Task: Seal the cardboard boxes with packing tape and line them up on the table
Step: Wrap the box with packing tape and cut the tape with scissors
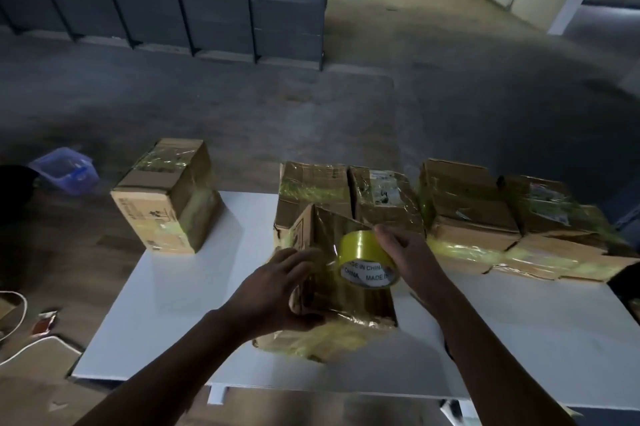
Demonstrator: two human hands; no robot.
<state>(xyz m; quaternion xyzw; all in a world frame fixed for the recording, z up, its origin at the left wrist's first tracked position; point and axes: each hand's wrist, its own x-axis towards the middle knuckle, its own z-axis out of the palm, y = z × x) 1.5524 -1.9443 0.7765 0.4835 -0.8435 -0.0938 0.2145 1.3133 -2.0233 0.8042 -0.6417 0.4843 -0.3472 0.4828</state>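
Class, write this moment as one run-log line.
phase: taping | left hand: holds near box | right hand: grips tape roll | done: sealed boxes lined behind on table

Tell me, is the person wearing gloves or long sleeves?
No gloves: the left hand and right hand are bare. No sleeves show either; the left forearm and right forearm are uncovered up to the picture's edge. I see no watch, bracelet or ring.
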